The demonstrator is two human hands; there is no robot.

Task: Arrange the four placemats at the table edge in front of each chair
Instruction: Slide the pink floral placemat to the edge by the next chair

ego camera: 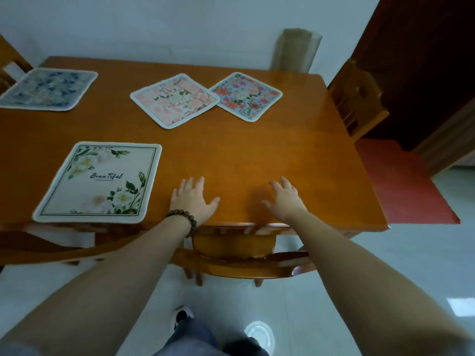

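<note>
Four placemats lie on the wooden table [257, 155]. A white mat with flowers and the word "Beautiful" [99, 182] sits square at the near edge on the left. A blue-flowered mat [48, 89] lies at the far left. A peach-flowered mat [174, 100] and a red-flowered mat [246, 96] lie turned diamond-wise, corners touching, near the far middle. My left hand [193, 199], with a bead bracelet at the wrist, and my right hand [285, 199] hover open over the bare near edge, holding nothing.
A wooden chair [236, 255] is tucked under the near edge below my hands. Another chair [357, 98] stands at the right end, and a chair back [10, 65] shows at the far left. A grey wall runs behind the table.
</note>
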